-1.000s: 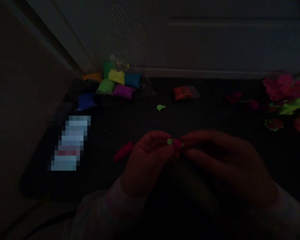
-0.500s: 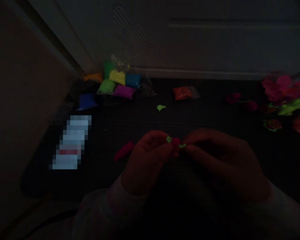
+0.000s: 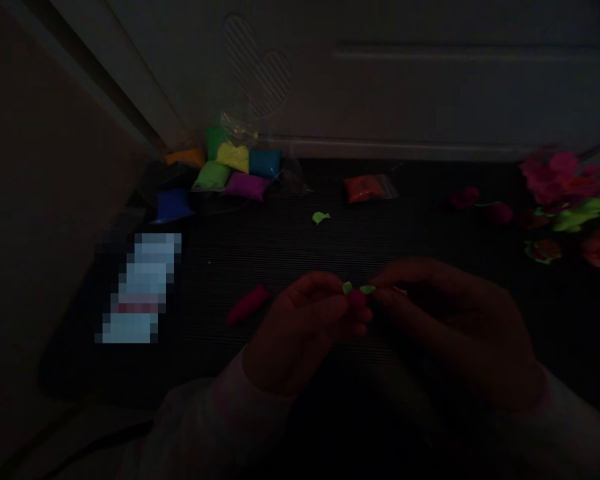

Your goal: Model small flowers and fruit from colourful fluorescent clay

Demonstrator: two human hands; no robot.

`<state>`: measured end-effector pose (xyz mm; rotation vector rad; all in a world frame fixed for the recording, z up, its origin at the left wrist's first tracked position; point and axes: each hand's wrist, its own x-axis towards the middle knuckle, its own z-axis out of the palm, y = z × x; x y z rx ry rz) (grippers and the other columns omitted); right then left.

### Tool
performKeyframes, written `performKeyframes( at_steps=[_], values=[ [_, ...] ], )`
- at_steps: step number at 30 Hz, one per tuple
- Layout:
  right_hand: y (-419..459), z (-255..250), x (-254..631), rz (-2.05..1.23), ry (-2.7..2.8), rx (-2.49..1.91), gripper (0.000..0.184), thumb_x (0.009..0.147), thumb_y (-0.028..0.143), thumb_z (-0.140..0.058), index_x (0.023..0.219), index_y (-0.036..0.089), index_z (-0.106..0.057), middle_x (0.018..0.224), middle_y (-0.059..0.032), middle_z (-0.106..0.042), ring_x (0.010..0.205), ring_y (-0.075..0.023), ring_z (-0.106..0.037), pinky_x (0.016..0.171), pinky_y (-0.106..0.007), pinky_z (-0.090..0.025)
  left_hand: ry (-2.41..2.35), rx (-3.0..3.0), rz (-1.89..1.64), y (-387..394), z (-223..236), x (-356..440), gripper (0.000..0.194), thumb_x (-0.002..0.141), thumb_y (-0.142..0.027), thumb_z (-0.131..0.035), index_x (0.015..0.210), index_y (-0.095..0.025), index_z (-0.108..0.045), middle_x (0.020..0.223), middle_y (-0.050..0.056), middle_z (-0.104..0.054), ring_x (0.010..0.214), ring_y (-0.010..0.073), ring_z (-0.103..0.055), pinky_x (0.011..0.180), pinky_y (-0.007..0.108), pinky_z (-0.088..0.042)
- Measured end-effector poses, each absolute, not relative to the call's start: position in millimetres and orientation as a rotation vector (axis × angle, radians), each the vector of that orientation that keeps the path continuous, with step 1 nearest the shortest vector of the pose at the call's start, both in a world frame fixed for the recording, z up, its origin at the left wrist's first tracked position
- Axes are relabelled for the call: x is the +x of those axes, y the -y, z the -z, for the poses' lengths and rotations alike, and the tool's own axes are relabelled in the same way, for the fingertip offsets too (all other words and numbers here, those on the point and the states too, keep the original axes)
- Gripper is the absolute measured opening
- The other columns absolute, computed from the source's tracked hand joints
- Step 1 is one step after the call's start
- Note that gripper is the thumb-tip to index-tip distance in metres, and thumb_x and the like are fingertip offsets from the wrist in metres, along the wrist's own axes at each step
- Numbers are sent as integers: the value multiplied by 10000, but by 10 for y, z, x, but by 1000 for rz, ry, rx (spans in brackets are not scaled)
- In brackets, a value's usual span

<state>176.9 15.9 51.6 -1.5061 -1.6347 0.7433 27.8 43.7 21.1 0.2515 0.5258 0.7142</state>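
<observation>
A small pink clay flower [image 3: 357,298] with green leaf pieces is held between my two hands, in dim light. My left hand [image 3: 307,323] is closed on the flower, thumb and fingers at its left side. At the right, my right hand [image 3: 445,320] pinches a green clay leaf [image 3: 368,290] at the flower's edge with thumb and forefinger. A magenta clay roll [image 3: 249,305] lies on the dark table just left of my left hand. Farther back lies a loose scrap of light green clay [image 3: 321,218].
Several bags of coloured clay [image 3: 247,187] are heaped at the back left. An orange clay bag [image 3: 365,189] lies at the back middle. Finished-looking pink and orange clay flowers [image 3: 555,177] sit at the right. A lit, blurred-out screen [image 3: 143,287] lies at the left.
The flower has tipped and sits slightly lower and farther right between my fingers. Its green leaves now stand more upright. My left fingers have shifted below it; the things on the table stay put.
</observation>
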Motion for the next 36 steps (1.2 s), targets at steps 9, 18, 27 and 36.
performKeyframes(
  at_steps=[9,18,27,36],
  values=[
    [-137,-510,1799,-550,1849,-1488,76,758,218,-525,816,244,-566,748,37,-640,651,-92,-588,600,-187,-469,-508,236,-694,-421,-210,285,163,621,-70,-643,754,-159,-609,686,-19,-643,639,71,-607,581,128,-487],
    [-109,-521,1793,-554,1866,-1465,113,764,220,-506,845,256,-577,806,17,-657,722,-128,-612,624,-226,-486,-500,252,-669,-420,-214,279,122,648,-87,-632,733,-175,-619,688,-35,-637,640,51,-590,598,110,-466],
    [-116,-528,1790,-566,1891,-1438,125,765,196,-506,863,248,-565,815,18,-651,717,-114,-609,633,-212,-485,-517,278,-684,-406,-206,276,121,635,-121,-652,737,-181,-626,698,-32,-635,645,55,-579,609,122,-456],
    [-114,-495,1781,-504,1915,-1366,129,757,150,-508,856,218,-557,796,21,-652,733,-93,-610,644,-171,-488,-487,296,-681,-413,-175,273,100,659,-123,-634,740,-181,-626,708,-44,-638,656,40,-580,610,104,-455]
  ],
)
